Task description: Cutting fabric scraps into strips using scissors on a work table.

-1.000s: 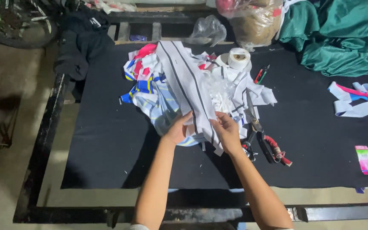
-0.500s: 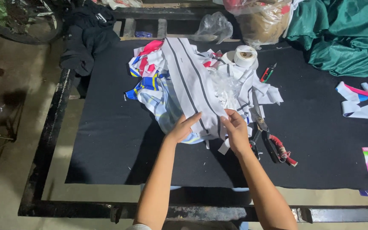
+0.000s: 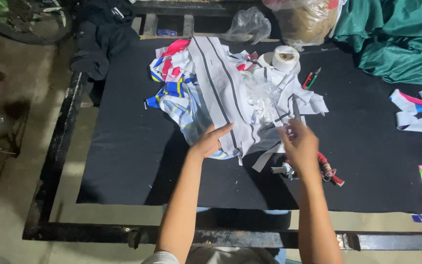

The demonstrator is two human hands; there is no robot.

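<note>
Resting flat and open, your left hand presses the one striped white fabric piece at the table's centre. Your right hand hovers loosely spread, holding nothing, above one pair of red-handled scissors. One tape roll sits far right.

A black-topped table in a rusty metal frame stands on bare concrete floor (dimly lit).

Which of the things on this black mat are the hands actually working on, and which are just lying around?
In hand:
left hand flat on the white grey-striped fabric strip
right hand raised above the red-handled scissors

Lying about:
white tape roll
green cloth heap
red and green pens
clear plastic bag
</note>
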